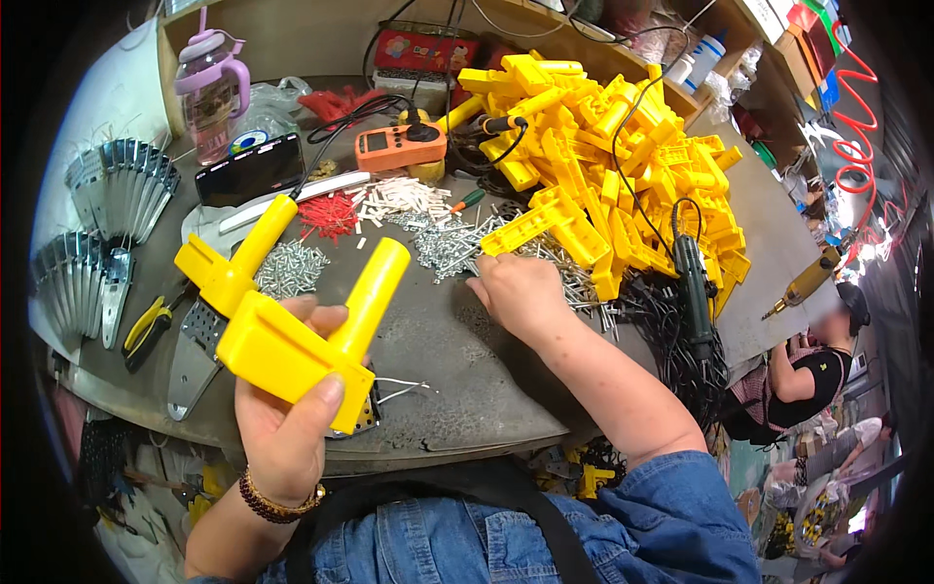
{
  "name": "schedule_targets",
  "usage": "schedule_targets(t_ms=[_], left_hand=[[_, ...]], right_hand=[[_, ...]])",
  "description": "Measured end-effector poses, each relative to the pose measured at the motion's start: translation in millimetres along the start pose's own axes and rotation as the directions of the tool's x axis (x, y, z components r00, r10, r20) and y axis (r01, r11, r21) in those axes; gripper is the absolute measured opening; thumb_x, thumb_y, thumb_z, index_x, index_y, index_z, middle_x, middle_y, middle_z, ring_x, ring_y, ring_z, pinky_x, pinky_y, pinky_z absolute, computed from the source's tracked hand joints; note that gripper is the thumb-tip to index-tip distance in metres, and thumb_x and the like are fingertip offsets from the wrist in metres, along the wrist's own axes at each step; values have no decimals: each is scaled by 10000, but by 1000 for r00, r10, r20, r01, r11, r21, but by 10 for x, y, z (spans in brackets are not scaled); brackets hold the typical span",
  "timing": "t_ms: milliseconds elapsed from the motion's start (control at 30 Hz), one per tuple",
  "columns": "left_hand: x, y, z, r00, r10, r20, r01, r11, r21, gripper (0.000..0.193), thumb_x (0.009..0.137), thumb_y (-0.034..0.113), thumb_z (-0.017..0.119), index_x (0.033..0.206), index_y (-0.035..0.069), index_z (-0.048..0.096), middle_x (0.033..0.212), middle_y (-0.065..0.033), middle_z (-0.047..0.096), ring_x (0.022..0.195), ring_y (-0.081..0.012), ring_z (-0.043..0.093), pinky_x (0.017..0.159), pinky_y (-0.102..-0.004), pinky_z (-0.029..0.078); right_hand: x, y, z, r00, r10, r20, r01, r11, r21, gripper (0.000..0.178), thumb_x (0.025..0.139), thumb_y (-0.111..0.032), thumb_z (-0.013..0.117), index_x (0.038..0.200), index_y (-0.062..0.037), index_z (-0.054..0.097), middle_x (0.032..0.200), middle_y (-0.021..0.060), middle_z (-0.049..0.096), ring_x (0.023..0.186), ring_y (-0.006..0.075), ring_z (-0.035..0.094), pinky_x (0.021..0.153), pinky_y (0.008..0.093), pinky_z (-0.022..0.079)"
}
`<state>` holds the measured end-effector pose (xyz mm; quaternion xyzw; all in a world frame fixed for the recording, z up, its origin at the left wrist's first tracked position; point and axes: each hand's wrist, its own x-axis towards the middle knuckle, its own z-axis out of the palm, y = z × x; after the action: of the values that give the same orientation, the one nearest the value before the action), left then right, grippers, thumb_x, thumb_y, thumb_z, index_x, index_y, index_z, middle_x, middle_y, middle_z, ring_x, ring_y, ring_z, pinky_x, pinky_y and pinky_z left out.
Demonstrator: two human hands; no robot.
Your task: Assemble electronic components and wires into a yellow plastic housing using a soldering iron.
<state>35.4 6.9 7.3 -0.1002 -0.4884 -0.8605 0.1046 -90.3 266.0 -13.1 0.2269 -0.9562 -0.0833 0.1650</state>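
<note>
My left hand (292, 419) is closed around a yellow plastic handle housing (287, 355) with a round tube, thumb on its near face and fingers behind. A second, similar yellow piece (216, 277) shows just beyond it; I cannot tell whether it is held too or rests on the table. My right hand (525, 292) is over the table with its fingers curled, beside loose long screws (574, 277) and the end of a yellow housing (535, 222) at the pile's near edge. What its fingertips grip, if anything, is hidden.
Yellow housings (613, 146) are heaped at the back right. Small screws (290, 268), red sleeves (328, 216) and white sleeves (404, 198) lie mid-table. An orange multimeter (401, 144), pliers (148, 331), fanned metal blades (122, 190) and a hanging electric screwdriver (693, 292) surround them. Another person (803, 375) sits right.
</note>
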Motion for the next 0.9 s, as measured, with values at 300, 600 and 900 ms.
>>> schedule_targets(t_ms=[300, 600, 900], left_hand=[[-136, 8, -184, 999, -33, 4, 32, 994, 104, 579, 881, 85, 600, 1406, -6, 374, 1246, -172, 568, 1082, -298, 616, 963, -449, 505], [-134, -80, -193, 995, -100, 26, 99, 994, 52, 571, 877, 90, 614, 1395, -10, 393, 1229, -167, 577, 1033, -293, 636, 943, -433, 507], [-180, 25, -160, 986, -166, -9, 161, 969, -186, 559, 846, -21, 695, 1353, 35, 468, 1229, -96, 584, 1130, -182, 587, 984, -357, 478]], right_hand=[[-163, 11, -284, 995, 83, -57, -72, 983, 169, 152, 910, -183, 623, 862, -40, 644, 845, 124, 677, 777, 324, 670, 688, 422, 525], [-483, -187, -294, 989, -20, 148, -71, 810, 582, 190, 839, -110, 715, 993, -50, 623, 924, 117, 587, 892, 307, 605, 771, 387, 496], [-477, -337, -378, 984, -178, -2, 156, 855, 494, 174, 840, -9, 668, 1006, -30, 622, 950, 134, 615, 924, 325, 610, 811, 395, 499]])
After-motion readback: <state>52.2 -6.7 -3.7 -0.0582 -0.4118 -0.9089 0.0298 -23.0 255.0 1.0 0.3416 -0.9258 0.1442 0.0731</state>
